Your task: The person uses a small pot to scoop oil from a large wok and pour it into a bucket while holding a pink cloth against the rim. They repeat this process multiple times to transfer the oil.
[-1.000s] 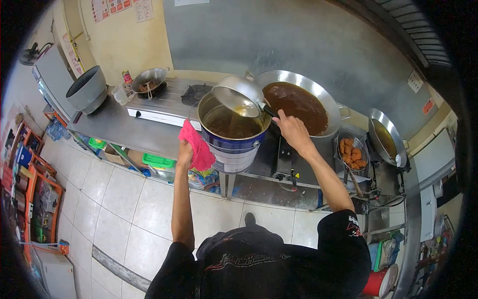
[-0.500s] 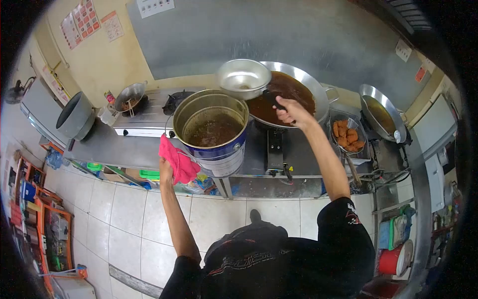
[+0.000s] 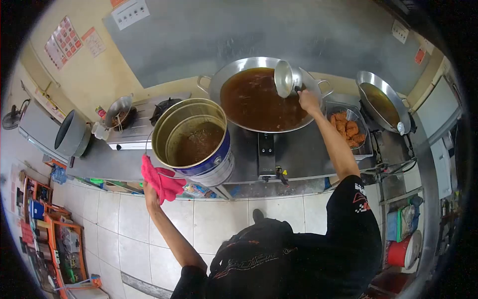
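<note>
- A steel counter (image 3: 244, 154) runs beneath the big wok (image 3: 215, 93), which is filled with dark brown liquid (image 3: 261, 102).
- A blue-and-white bucket (image 3: 216, 169) tilts just to the near left of the big wok, more brown liquid showing inside it.
- A stove (image 3: 144, 116) stands left of the big wok, beyond the bucket.
- A smaller wok (image 3: 371, 78) sits to the big wok's right.
- A grey pot (image 3: 77, 137) stands far left of the big wok.
- Fried pieces (image 3: 348, 130) lie heaped just right of the big wok.
- A metal saucepan (image 3: 285, 79) is tipped on its side over the big wok's right half.
- A pink cloth (image 3: 162, 179), near left of the big wok, is bunched at the bucket's wire handle.
- The right hand (image 3: 309, 101), at the big wok's right edge, grips the saucepan's black handle.
- The left hand (image 3: 150, 193), nearer than the big wok and to its left, closes on the cloth.
</note>
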Action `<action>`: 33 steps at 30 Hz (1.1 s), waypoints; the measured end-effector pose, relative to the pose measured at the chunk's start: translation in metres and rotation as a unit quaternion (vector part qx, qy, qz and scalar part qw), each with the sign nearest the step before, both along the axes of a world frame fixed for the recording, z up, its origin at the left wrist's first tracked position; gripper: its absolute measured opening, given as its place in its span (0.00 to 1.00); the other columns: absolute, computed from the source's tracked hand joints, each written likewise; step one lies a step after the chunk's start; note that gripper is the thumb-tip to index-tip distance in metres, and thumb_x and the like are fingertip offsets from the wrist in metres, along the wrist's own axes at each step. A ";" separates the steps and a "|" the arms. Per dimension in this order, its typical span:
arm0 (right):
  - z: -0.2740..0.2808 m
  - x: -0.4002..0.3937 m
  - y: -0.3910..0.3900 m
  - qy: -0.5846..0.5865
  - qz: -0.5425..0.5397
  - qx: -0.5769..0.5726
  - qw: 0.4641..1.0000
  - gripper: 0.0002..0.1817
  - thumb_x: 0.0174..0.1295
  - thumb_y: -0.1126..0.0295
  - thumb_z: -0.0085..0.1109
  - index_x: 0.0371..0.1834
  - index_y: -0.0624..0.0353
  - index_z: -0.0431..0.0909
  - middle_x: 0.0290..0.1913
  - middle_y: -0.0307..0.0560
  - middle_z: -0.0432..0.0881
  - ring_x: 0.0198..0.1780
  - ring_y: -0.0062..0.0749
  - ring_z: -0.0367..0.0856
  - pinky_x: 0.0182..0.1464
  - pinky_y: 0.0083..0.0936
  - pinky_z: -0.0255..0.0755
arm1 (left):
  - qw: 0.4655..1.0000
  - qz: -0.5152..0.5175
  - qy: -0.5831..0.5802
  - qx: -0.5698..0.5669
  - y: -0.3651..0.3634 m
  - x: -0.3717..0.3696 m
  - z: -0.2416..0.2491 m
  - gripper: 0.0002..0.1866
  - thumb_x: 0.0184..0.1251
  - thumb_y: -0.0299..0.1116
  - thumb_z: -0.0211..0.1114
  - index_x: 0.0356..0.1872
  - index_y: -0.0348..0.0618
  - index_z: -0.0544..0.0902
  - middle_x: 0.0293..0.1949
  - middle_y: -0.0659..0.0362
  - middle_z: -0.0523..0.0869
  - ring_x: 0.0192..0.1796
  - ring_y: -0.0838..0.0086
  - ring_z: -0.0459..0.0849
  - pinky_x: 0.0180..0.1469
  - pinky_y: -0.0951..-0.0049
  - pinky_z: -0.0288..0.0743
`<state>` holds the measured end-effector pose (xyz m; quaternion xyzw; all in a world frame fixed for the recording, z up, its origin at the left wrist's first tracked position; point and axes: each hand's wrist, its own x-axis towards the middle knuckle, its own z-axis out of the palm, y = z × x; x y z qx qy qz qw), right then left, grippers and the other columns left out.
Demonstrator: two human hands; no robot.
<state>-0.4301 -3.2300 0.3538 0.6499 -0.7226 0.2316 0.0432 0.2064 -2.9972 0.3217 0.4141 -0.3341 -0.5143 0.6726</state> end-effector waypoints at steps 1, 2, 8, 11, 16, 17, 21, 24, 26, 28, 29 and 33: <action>-0.004 0.003 -0.001 0.001 0.001 0.000 1.000 0.24 0.70 0.57 0.43 0.34 0.69 0.79 0.32 0.67 0.81 0.39 0.66 0.79 0.43 0.52 0.71 | 1.000 0.009 0.000 -0.001 0.003 -0.005 0.008 0.15 0.65 0.25 0.57 0.52 0.32 0.73 0.44 0.53 0.82 0.41 0.68 0.84 0.43 0.68 0.81; -0.012 0.004 -0.010 0.007 0.000 -0.007 1.000 0.24 0.70 0.57 0.43 0.32 0.69 0.80 0.33 0.67 0.81 0.41 0.64 0.79 0.44 0.51 0.72 | 1.000 0.022 0.002 -0.002 0.003 -0.013 0.011 0.14 0.65 0.25 0.57 0.51 0.32 0.74 0.43 0.53 0.82 0.41 0.68 0.84 0.42 0.68 0.82; -0.023 0.019 -0.032 0.028 0.019 0.103 0.994 0.23 0.69 0.58 0.43 0.35 0.70 0.80 0.41 0.66 0.81 0.41 0.59 0.81 0.47 0.47 0.74 | 0.998 0.063 -0.004 0.005 0.001 -0.030 0.025 0.11 0.65 0.26 0.57 0.47 0.32 0.76 0.38 0.55 0.84 0.36 0.69 0.84 0.39 0.69 0.82; -0.026 0.021 -0.048 0.007 0.071 0.156 0.985 0.24 0.70 0.59 0.43 0.30 0.73 0.77 0.34 0.67 0.81 0.30 0.57 0.80 0.35 0.45 0.74 | 0.998 0.066 -0.009 0.007 -0.002 -0.027 0.024 0.10 0.66 0.27 0.57 0.45 0.33 0.77 0.36 0.55 0.84 0.35 0.70 0.84 0.38 0.70 0.81; -0.013 0.010 -0.057 -0.379 0.063 0.318 0.867 0.25 0.72 0.56 0.41 0.24 0.69 0.69 0.18 0.50 0.72 0.10 0.32 0.65 0.10 0.28 0.55 | 0.997 0.048 -0.049 0.022 -0.002 -0.013 0.014 0.09 0.67 0.28 0.57 0.43 0.33 0.78 0.35 0.57 0.84 0.34 0.72 0.83 0.36 0.71 0.80; -0.011 0.008 -0.052 -0.472 0.050 0.336 0.813 0.24 0.72 0.55 0.41 0.27 0.67 0.68 0.17 0.43 0.67 0.11 0.25 0.60 0.10 0.22 0.49 | 0.998 0.050 -0.042 0.013 -0.003 -0.014 0.014 0.08 0.67 0.28 0.56 0.43 0.33 0.78 0.35 0.57 0.84 0.33 0.73 0.83 0.36 0.72 0.80; 0.004 0.010 -0.029 -0.609 0.063 0.330 0.718 0.22 0.73 0.54 0.41 0.35 0.68 0.65 0.16 0.34 0.61 0.14 0.15 0.55 0.11 0.15 0.42 | 0.998 0.055 -0.017 0.019 -0.005 -0.011 0.010 0.08 0.67 0.27 0.56 0.43 0.34 0.78 0.35 0.58 0.83 0.33 0.74 0.83 0.36 0.72 0.79; 0.015 0.016 -0.010 -0.624 0.078 0.307 0.714 0.22 0.72 0.54 0.44 0.36 0.67 0.66 0.17 0.33 0.60 0.15 0.14 0.54 0.12 0.15 0.41 | 0.998 0.063 -0.014 0.019 -0.007 -0.007 0.005 0.07 0.67 0.26 0.56 0.43 0.35 0.78 0.35 0.58 0.83 0.33 0.75 0.82 0.36 0.73 0.79; 0.022 0.023 0.002 -0.635 0.086 0.280 0.715 0.23 0.71 0.52 0.46 0.37 0.67 0.66 0.17 0.32 0.60 0.15 0.13 0.55 0.13 0.14 0.42 | 0.999 0.048 -0.014 0.023 -0.004 -0.004 0.006 0.07 0.67 0.26 0.56 0.43 0.35 0.78 0.35 0.59 0.83 0.33 0.75 0.82 0.36 0.73 0.79; 0.029 0.029 0.013 -0.638 0.092 0.271 0.714 0.23 0.71 0.51 0.46 0.36 0.67 0.66 0.17 0.32 0.60 0.15 0.13 0.55 0.13 0.13 0.42 | 0.999 0.030 -0.013 0.028 -0.004 -0.002 0.005 0.07 0.67 0.26 0.56 0.42 0.36 0.78 0.35 0.59 0.83 0.33 0.76 0.82 0.37 0.73 0.79; 0.033 0.033 0.019 -0.643 0.100 0.263 0.712 0.24 0.70 0.51 0.47 0.36 0.66 0.66 0.17 0.32 0.60 0.15 0.13 0.55 0.13 0.13 0.43 | 0.999 0.024 -0.028 0.027 -0.005 0.003 0.002 0.07 0.67 0.27 0.56 0.42 0.36 0.78 0.35 0.59 0.83 0.33 0.76 0.82 0.37 0.73 0.79; 0.062 0.059 0.045 -0.646 0.084 0.244 0.719 0.24 0.69 0.51 0.48 0.36 0.66 0.66 0.17 0.31 0.60 0.15 0.13 0.55 0.12 0.12 0.43 | 1.000 0.015 -0.023 0.011 -0.005 0.007 -0.001 0.08 0.67 0.27 0.56 0.42 0.36 0.78 0.34 0.60 0.83 0.33 0.77 0.82 0.38 0.74 0.78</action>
